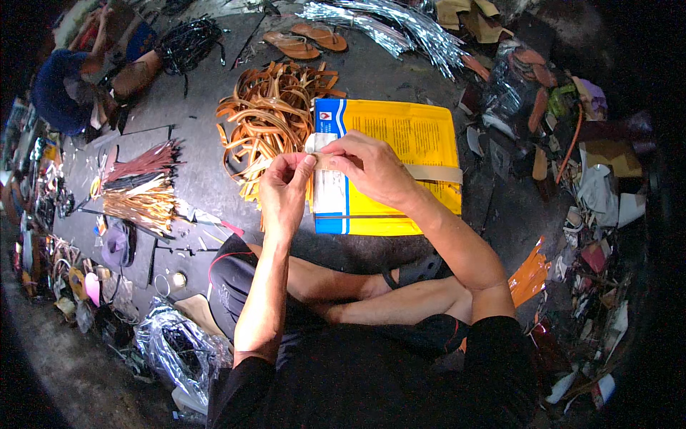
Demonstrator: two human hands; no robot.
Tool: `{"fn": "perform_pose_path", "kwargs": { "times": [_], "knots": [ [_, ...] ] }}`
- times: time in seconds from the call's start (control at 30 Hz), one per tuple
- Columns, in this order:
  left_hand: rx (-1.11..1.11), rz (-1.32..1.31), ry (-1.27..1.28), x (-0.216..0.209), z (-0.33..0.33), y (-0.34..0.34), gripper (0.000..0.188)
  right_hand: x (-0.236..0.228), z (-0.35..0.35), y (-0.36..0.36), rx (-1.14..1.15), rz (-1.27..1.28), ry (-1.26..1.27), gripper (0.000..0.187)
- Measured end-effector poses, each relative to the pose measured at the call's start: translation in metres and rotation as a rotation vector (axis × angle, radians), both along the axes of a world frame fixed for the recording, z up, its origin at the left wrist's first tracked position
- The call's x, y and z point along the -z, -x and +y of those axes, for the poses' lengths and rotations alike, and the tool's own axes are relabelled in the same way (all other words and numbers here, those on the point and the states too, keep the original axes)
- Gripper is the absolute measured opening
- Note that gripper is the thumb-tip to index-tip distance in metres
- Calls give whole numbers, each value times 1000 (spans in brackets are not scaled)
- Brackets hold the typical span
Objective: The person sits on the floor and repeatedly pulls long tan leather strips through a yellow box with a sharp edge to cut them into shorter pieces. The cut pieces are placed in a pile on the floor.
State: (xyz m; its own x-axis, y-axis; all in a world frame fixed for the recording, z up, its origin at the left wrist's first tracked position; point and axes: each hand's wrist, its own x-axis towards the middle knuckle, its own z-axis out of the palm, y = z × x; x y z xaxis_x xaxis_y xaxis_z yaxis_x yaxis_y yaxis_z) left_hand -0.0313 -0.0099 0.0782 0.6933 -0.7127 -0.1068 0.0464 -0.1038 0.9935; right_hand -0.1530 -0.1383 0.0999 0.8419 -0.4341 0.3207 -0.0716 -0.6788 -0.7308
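1. Left hand [286, 187]: thumb and fingers are pinched together on the near end of a tan strap [429, 172]. Judged from the grip, a firm pinch close to the tip will keep the end from twisting.
2. Right hand [371, 168]: fingers are closed over the same strap just beside the left, so the 2 hands meet at its end. It looks best for this hand to keep the strap flat while the left works the tip.
3. The strap runs from the hands toward 3 o'clock, lying across a yellow bag [407, 143] with a blue border, which lies on the dark floor [400, 71].
4. At 9 o'clock of the hands lies a fan of dark and tan strips [143, 187].
5. At 11 o'clock, touching the bag's left edge, sits a tangle of orange straps [268, 114]; loose loops there could snag the held strap.
6. At 12 o'clock are 2 sandals [307, 39], with silver strips [400, 28] beside them.
7. At 3 to 4 o'clock, scraps [593, 193] crowd the floor, well apart from the hands.
8. The person's crossed legs [371, 289] lie at 6 o'clock, just under the hands.
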Motion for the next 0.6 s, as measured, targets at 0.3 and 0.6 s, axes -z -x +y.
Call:
{"fn": "perform_pose_path", "kwargs": {
  "times": [0.3,0.6],
  "knots": [
    [76,19,-16,9,-4,-9,18,1,-2,1,-40,-36,143,10],
    [50,91,-42,16,-13,-9,17,3,5,-3,-43,-15,323,11]
  ]
}}
